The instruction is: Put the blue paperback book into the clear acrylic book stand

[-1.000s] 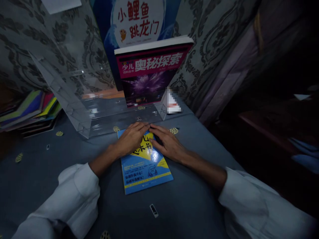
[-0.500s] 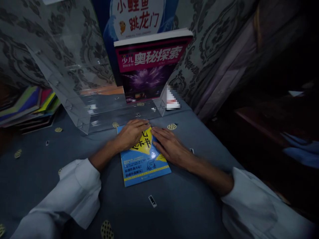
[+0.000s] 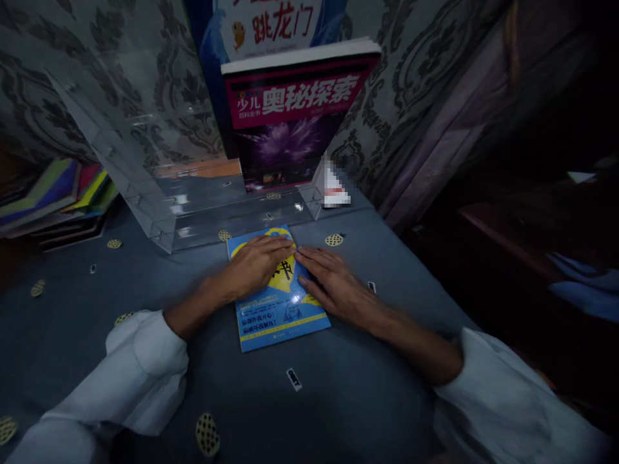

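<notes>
A blue and yellow book [image 3: 271,325] lies flat on the dark tablecloth, cover up. My left hand [image 3: 258,264] rests flat across the upper part of its cover, fingers stretched to the right and hiding part of the title. Along the book's right edge lies my right hand [image 3: 331,277], palm down with straight fingers partly over the cover. The fingertips of both hands almost meet near the upper right of the book. Neither hand is gripping anything.
Behind the book stands a clear acrylic rack [image 3: 164,232] holding a purple and black book [image 3: 290,142] and a tall blue book [image 3: 213,71]. Several colourful books [image 3: 53,200] are stacked at the left. The table's right edge [image 3: 425,277] drops to a dark area.
My left hand has slid slightly down and left over the cover, hiding more of the title. The right hand stays at the book's right side. The view has tilted slightly downward.
</notes>
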Action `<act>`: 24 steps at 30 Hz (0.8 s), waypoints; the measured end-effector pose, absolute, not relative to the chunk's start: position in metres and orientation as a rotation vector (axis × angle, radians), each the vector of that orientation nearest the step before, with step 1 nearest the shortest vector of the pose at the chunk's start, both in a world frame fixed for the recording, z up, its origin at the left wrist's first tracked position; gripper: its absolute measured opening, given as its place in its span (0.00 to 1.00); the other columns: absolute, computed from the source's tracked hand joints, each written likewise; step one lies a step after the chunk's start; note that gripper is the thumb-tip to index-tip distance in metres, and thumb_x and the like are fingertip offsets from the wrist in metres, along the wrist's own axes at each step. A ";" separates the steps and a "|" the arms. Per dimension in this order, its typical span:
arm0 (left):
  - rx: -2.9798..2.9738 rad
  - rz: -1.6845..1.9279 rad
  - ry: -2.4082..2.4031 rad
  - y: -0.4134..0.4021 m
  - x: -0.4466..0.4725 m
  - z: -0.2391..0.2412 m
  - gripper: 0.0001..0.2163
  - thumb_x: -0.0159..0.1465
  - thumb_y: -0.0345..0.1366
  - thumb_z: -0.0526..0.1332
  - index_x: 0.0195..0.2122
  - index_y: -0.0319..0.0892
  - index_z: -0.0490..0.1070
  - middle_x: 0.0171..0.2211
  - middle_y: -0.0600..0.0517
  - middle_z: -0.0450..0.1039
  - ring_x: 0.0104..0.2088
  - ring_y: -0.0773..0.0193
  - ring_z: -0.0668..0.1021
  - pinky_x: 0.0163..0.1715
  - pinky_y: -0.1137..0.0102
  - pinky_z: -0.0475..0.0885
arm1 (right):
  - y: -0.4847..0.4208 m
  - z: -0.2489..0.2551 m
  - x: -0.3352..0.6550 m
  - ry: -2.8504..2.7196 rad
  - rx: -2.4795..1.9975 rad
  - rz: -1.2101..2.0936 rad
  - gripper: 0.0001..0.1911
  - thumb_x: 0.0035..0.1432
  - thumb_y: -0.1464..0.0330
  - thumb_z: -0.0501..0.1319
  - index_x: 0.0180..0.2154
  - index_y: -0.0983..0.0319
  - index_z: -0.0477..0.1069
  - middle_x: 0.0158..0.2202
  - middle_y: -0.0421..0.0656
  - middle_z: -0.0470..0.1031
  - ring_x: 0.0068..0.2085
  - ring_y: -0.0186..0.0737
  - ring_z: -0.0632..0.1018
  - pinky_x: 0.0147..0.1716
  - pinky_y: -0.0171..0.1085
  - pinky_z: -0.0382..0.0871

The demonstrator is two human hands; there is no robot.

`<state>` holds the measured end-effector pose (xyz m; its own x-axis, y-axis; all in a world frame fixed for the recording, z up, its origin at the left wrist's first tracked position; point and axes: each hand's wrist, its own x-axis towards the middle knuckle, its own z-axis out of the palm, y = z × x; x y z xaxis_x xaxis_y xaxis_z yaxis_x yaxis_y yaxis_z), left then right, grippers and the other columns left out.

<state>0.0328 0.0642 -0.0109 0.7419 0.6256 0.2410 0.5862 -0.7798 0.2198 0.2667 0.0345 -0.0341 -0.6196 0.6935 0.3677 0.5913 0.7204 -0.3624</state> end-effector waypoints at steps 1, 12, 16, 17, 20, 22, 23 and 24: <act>2.805 0.461 0.985 0.063 0.033 -0.011 0.19 0.71 0.28 0.52 0.61 0.45 0.69 0.62 0.46 0.71 0.63 0.58 0.72 0.62 0.53 0.66 | 0.033 -0.035 0.267 -2.434 -0.981 0.279 0.23 0.71 0.64 0.52 0.62 0.65 0.67 0.62 0.57 0.72 0.63 0.53 0.72 0.63 0.59 0.67; 2.803 0.440 0.982 0.052 0.034 -0.012 0.19 0.71 0.27 0.51 0.61 0.45 0.70 0.62 0.47 0.72 0.65 0.57 0.69 0.64 0.53 0.64 | 0.020 -0.028 0.273 -2.357 -0.945 0.302 0.19 0.70 0.66 0.53 0.56 0.62 0.75 0.56 0.53 0.78 0.56 0.52 0.79 0.57 0.55 0.75; 2.827 0.422 0.989 0.049 0.034 -0.015 0.21 0.70 0.25 0.51 0.62 0.46 0.69 0.63 0.48 0.71 0.66 0.58 0.68 0.65 0.53 0.62 | 0.016 -0.027 0.275 -2.357 -0.951 0.325 0.19 0.69 0.67 0.55 0.57 0.62 0.74 0.56 0.53 0.78 0.58 0.52 0.78 0.57 0.56 0.75; 2.829 0.415 0.992 0.049 0.034 -0.015 0.21 0.70 0.25 0.51 0.62 0.46 0.69 0.63 0.49 0.71 0.66 0.59 0.68 0.65 0.53 0.62 | 0.015 -0.027 0.275 -2.361 -0.950 0.327 0.19 0.69 0.67 0.55 0.57 0.63 0.74 0.56 0.54 0.78 0.58 0.52 0.78 0.57 0.56 0.75; 2.820 0.395 1.003 0.047 0.035 -0.013 0.21 0.71 0.25 0.51 0.62 0.46 0.68 0.63 0.48 0.70 0.67 0.58 0.67 0.65 0.52 0.61 | 0.012 -0.029 0.276 -2.351 -0.940 0.337 0.19 0.69 0.67 0.55 0.57 0.63 0.74 0.57 0.54 0.77 0.58 0.51 0.78 0.57 0.55 0.75; 2.807 0.385 0.976 0.044 0.035 -0.010 0.21 0.71 0.27 0.51 0.63 0.46 0.68 0.63 0.48 0.70 0.67 0.58 0.67 0.65 0.51 0.61 | 0.009 -0.029 0.277 -2.322 -0.935 0.334 0.18 0.69 0.67 0.55 0.57 0.62 0.74 0.56 0.53 0.78 0.58 0.50 0.78 0.56 0.54 0.76; 2.802 0.385 0.948 0.043 0.036 -0.009 0.20 0.72 0.28 0.51 0.63 0.46 0.68 0.63 0.48 0.71 0.67 0.57 0.67 0.65 0.51 0.60 | 0.007 -0.030 0.277 -2.305 -0.931 0.330 0.18 0.69 0.68 0.55 0.56 0.62 0.74 0.55 0.53 0.79 0.57 0.50 0.79 0.55 0.54 0.76; 2.800 0.387 0.916 0.041 0.036 -0.008 0.20 0.72 0.28 0.51 0.63 0.46 0.68 0.63 0.48 0.71 0.66 0.57 0.68 0.65 0.51 0.61 | 0.005 -0.030 0.278 -2.289 -0.924 0.326 0.17 0.69 0.68 0.55 0.56 0.62 0.75 0.54 0.53 0.79 0.56 0.50 0.79 0.54 0.54 0.77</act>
